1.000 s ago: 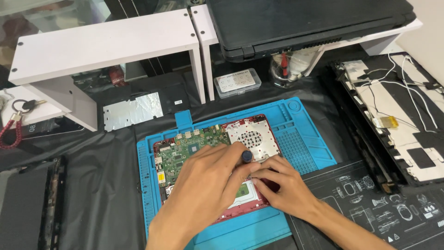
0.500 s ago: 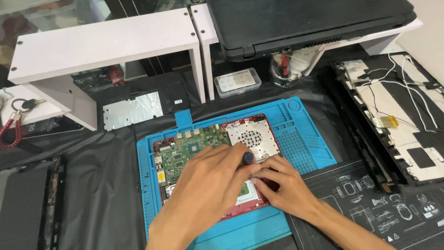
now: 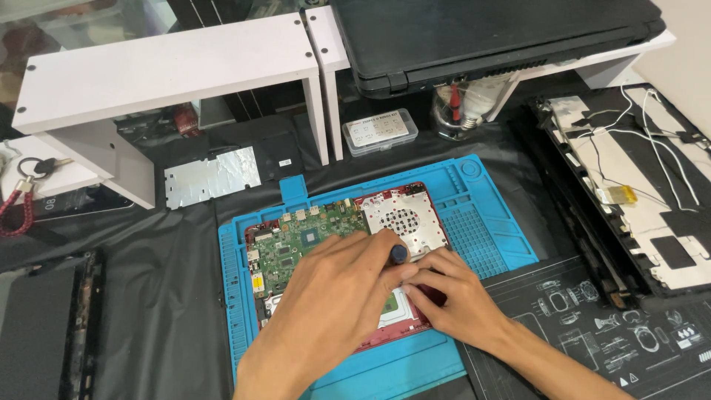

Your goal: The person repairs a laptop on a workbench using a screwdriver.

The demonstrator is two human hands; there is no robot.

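Observation:
An opened red laptop base (image 3: 415,211) with a green circuit board (image 3: 304,241) lies on a blue work mat (image 3: 481,222). My left hand (image 3: 333,304) reaches in from the lower left, its fingers curled round a small screwdriver whose dark blue cap (image 3: 398,253) sticks up. My right hand (image 3: 455,300) comes from the lower right, its fingertips pressed together low beside the tool, over the base's front part. What those fingertips touch is hidden.
A white shelf (image 3: 170,67) and a closed black laptop (image 3: 496,37) stand at the back. In front of them lie a clear parts box (image 3: 381,132), a cup of tools (image 3: 459,107) and a foil-covered plate (image 3: 213,176). At the right lies a stripped laptop lid (image 3: 637,192).

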